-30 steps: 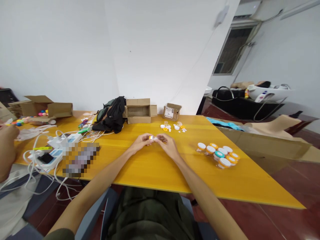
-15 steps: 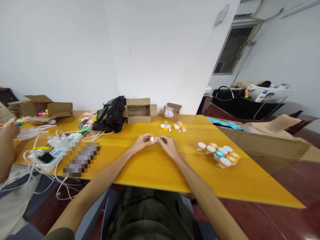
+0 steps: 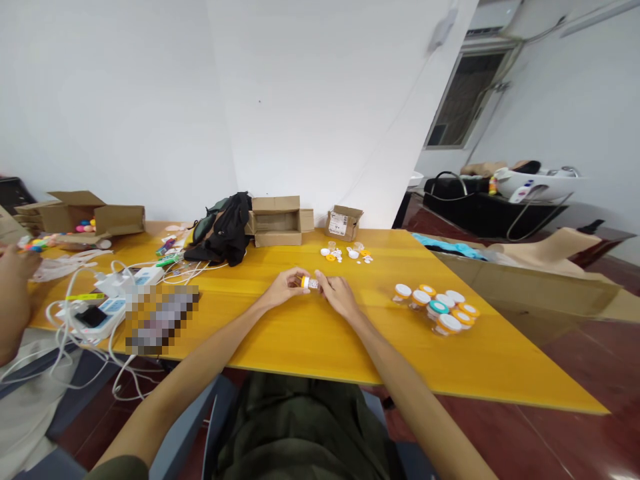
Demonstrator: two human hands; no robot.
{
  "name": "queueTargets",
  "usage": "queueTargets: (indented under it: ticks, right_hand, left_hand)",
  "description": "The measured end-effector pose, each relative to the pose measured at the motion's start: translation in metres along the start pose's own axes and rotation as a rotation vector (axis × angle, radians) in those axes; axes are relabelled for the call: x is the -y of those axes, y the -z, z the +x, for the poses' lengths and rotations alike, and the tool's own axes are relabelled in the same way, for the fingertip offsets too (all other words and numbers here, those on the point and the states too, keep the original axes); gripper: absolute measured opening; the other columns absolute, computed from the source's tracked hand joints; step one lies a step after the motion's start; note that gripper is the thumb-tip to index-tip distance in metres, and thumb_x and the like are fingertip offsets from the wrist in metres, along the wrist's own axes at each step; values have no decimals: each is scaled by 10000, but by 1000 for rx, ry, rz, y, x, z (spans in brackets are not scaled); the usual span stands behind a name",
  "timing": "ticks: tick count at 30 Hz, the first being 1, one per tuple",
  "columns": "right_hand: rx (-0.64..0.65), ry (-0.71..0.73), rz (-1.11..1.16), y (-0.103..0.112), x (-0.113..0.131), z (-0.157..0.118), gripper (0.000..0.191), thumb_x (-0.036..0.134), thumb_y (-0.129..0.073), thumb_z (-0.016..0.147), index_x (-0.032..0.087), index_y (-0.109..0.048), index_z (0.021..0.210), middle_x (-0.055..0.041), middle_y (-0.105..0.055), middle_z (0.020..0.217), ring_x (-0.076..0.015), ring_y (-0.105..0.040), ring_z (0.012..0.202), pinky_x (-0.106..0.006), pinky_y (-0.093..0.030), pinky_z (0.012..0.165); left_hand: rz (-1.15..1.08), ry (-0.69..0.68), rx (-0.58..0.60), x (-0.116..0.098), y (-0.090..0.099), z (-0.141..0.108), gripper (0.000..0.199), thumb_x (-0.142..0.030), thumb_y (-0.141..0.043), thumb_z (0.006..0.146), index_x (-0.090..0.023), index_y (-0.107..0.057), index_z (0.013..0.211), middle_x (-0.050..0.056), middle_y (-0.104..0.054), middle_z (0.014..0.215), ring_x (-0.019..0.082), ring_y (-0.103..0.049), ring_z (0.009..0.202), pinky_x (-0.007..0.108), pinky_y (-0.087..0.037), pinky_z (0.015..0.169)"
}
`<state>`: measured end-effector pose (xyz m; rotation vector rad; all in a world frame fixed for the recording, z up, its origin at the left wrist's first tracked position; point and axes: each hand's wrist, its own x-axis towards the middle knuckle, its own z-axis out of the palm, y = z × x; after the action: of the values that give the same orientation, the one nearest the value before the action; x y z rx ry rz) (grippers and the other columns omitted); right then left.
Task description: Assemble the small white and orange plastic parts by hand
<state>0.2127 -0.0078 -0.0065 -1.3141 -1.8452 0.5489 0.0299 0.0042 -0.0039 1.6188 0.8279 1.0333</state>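
Observation:
Above the middle of the table, a small clear jar (image 3: 311,283) with an orange and white lid lies sideways between my two hands. My left hand (image 3: 286,288) is closed on it at the lid end. At the clear bottom end, my right hand (image 3: 338,293) has its fingers and thumb bent against the jar. Small dark and white bits show through the clear wall, too small to name. To the right stands a group of similar lidded jars (image 3: 449,324), one with a teal lid (image 3: 438,307). Loose white and orange lid parts (image 3: 354,255) lie farther back.
Two open cardboard boxes, a larger one (image 3: 278,239) and a smaller one (image 3: 344,223), stand by the wall beside a black bag (image 3: 223,233). At left are a power strip (image 3: 113,307), tangled cables and a blurred-out flat object (image 3: 163,320). Another person's hand (image 3: 15,280) shows far left.
My right hand has shifted slightly right along the jar, and more of its clear body shows between my hands. The other person's hand at the far left has moved a little.

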Motion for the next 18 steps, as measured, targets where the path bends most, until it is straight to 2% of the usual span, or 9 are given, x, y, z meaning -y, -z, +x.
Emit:
queueTargets:
  ticks: [5, 8, 11, 14, 18]
  right_hand:
    - [63, -34, 21, -1, -3, 1, 626, 602, -300, 935, 229, -512, 480, -35, -580, 495, -197, -600, 564, -288, -415, 615]
    - [37, 24, 119, -3, -3, 2, 473, 594, -406, 890, 220, -606, 680, -30, -658, 656, -204, -624, 664, -294, -450, 649]
    - [12, 63, 253, -7, -2, 2, 367, 565, -558, 791, 215, -609, 886, -30, -691, 801, -197, -630, 719, -299, -480, 669]
    - [7, 77, 311, -8, -2, 2, 347, 535, -611, 741, 216, -579, 872, -20, -679, 785, -183, -614, 678, -293, -479, 640]
    - [-5, 94, 257, -6, -2, 1, 328, 543, -557, 790, 217, -575, 755, -7, -652, 695, -170, -583, 628, -284, -445, 608]
  left_hand:
    - [14, -2, -3, 2, 1, 1, 415, -325, -844, 603, -168, -659, 941, 33, -688, 892, 157, -622, 807, 305, -483, 820]
    - [2, -7, -7, 2, 2, 2, 416, -343, -843, 605, -167, -660, 934, 39, -690, 912, 161, -626, 825, 305, -483, 828]
    - [-20, -4, -23, 2, 2, 3, 430, -357, -846, 599, -166, -652, 932, 35, -689, 906, 161, -627, 828, 303, -484, 829]
    - [-30, 3, -41, 3, 1, 4, 436, -361, -847, 595, -167, -643, 929, 26, -682, 889, 157, -625, 821, 300, -483, 827]
    - [-23, 10, -41, 2, 1, 3, 450, -365, -852, 580, -168, -643, 927, 23, -675, 884, 156, -617, 823, 301, -481, 826]
